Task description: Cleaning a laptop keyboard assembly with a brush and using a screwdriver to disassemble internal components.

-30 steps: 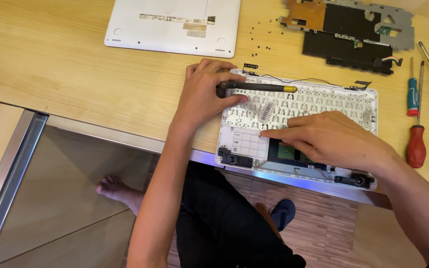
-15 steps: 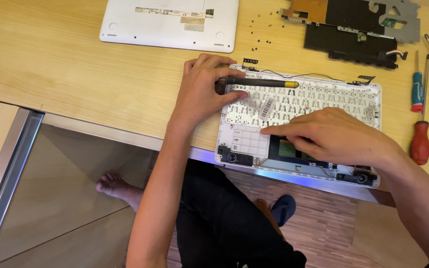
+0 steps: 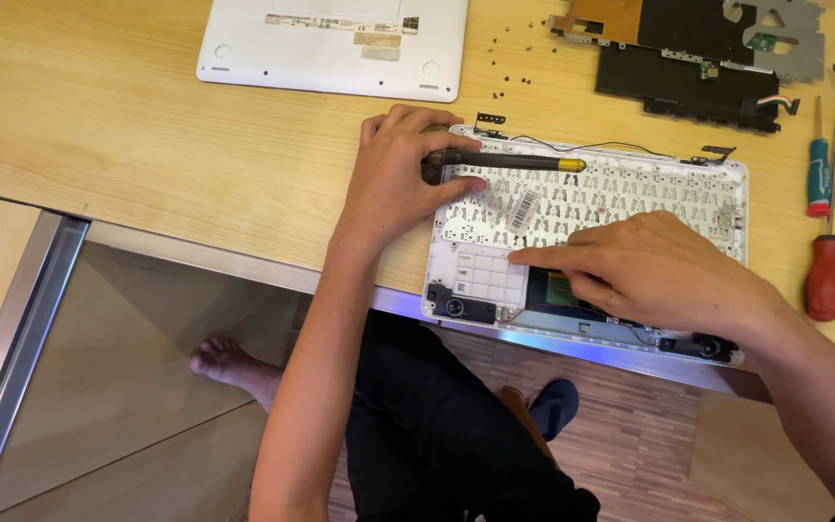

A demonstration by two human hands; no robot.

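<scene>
Wooden table (image 3: 147, 145) edge — laptop shell (image 3: 727, 208) overhanging

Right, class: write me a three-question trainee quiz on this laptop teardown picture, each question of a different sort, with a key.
1. True or false: the left hand holds a black tool with a yellow tip over the opened laptop base.
2. Where does the right hand point its index finger? A) at the red-handled screwdriver B) at the pale panel inside the base C) at the white cover
3. Fill in: loose dark ___ lie scattered on the wooden table beyond the base.

Key: 1 true; 2 B; 3 screws.
</scene>
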